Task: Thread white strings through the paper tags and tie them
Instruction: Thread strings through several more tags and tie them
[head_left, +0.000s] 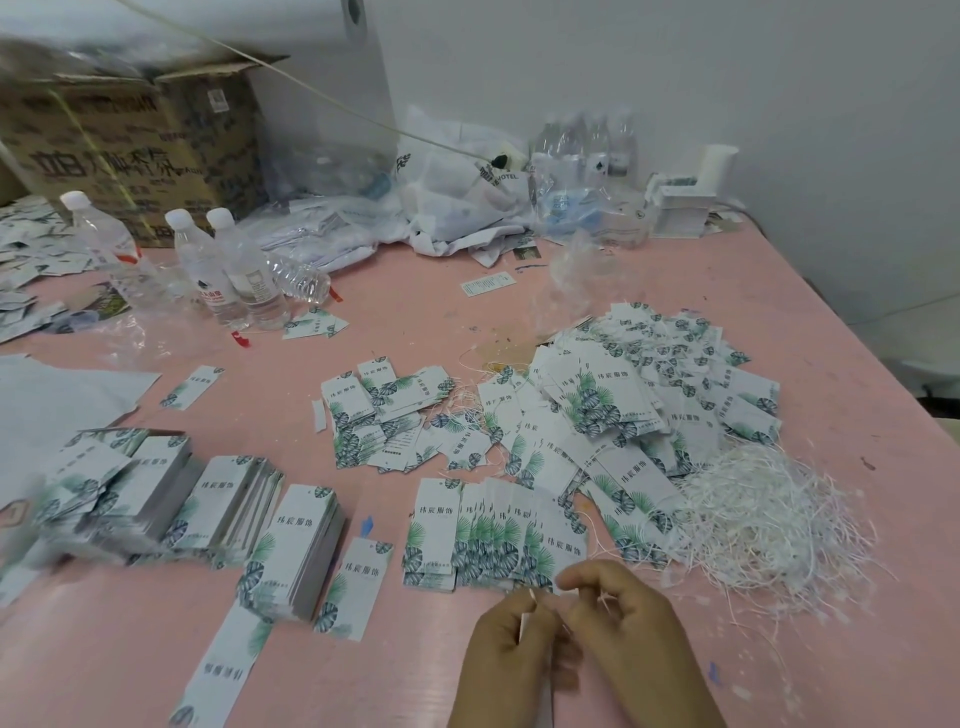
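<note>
A white string (540, 597) is pinched between both hands at the near edge of the pink table (415, 322). The left hand (511, 654) curls round a paper tag (525, 626) seen edge-on, while the right hand (623, 618) nips the string with curled fingers. Just beyond them lies a fanned row of tags (488, 535). To the right sits a tangle of loose strings (769, 525), with a heap of tags (649, 395) farther back. Stacked tags (208, 509) stand to the left; water bottles (228, 265) and a cardboard box (130, 150) lie far left.
</note>
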